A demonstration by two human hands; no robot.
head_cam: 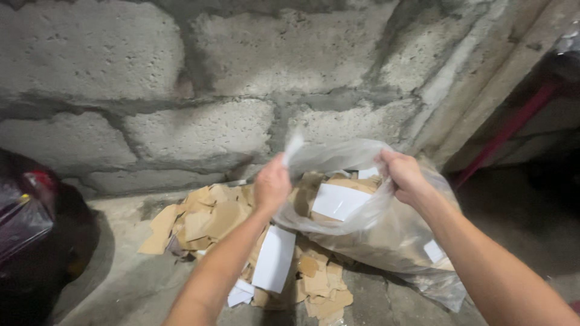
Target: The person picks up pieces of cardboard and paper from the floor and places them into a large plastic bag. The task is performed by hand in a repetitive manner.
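Left hand [272,184] fingers closed on bag [374,232] rim | right hand [403,175] fingers pinch opposite rim | I'd keep the mouth stretched wide and level | bag lies tilted on floor [127,284] by block wall [181,72], over cardboard scraps [202,220]

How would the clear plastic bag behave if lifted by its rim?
The bag would likely sag: its thin film already crumples where the left hand and right hand grip it. Stuffed with cardboard scraps, it looks bulky yet probably light. The film might stretch or tear.
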